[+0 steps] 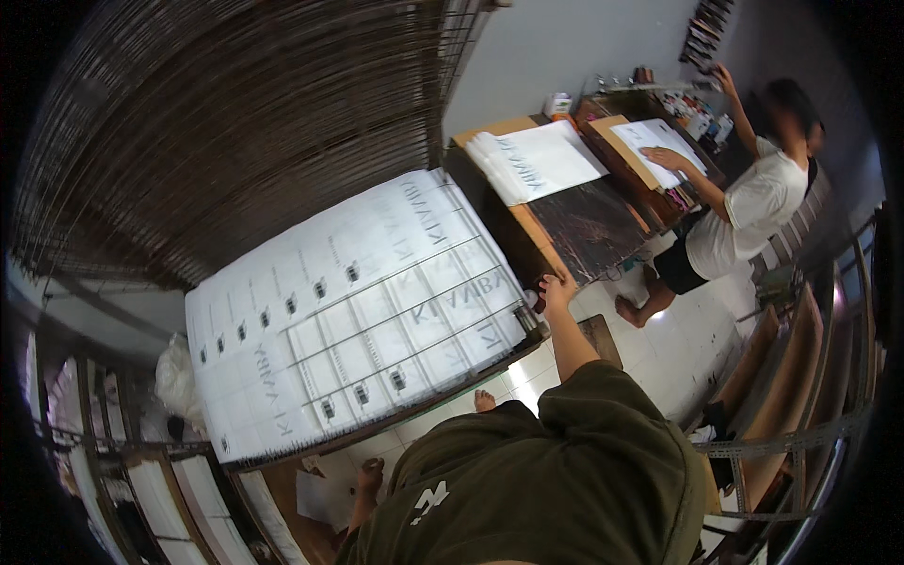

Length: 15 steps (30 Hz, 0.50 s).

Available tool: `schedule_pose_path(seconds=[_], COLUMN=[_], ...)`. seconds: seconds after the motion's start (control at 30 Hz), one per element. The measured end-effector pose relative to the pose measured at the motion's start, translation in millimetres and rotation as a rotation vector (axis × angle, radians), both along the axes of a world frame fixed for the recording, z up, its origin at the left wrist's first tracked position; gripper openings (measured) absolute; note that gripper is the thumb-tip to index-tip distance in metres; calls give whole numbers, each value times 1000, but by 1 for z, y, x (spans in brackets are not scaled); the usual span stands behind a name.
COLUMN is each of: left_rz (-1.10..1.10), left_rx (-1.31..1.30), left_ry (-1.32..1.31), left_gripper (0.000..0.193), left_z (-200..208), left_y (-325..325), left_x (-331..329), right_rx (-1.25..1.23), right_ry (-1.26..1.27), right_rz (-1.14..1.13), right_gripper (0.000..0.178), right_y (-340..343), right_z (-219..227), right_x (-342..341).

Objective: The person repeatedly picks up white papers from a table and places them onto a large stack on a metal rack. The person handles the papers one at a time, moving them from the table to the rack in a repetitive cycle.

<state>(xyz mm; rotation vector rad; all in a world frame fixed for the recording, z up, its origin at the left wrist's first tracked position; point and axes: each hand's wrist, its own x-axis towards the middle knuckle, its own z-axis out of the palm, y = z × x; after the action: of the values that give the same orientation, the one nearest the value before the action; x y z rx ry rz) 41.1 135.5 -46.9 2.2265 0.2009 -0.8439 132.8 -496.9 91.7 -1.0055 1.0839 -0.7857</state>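
While wire shelves are leaning up at far left, presumably giving access below, printed white sheets are lying flat in the rack, likely to avoid creasing. The left grip is hanging half-curled; the right grip is resting, fingers bent, by the rack's right corner, beside the bench. Whether either is holding anything, I cannot tell.
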Motion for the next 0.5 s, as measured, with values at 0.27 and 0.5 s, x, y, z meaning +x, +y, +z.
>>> schedule_pose_path(seconds=[0.27, 0.5], left_rz=[-147, -166], left_rx=[112, 122], left_ry=[-9, 47], left_gripper=[43, 43], left_z=[14, 10], left_y=[-84, -104], left_x=[17, 16], right_rx=[24, 148], right_ry=[-102, -131], right_rz=[-78, -42], right_gripper=[39, 54], right_y=[-101, -148], right_z=[-44, -2], right_x=[-24, -23])
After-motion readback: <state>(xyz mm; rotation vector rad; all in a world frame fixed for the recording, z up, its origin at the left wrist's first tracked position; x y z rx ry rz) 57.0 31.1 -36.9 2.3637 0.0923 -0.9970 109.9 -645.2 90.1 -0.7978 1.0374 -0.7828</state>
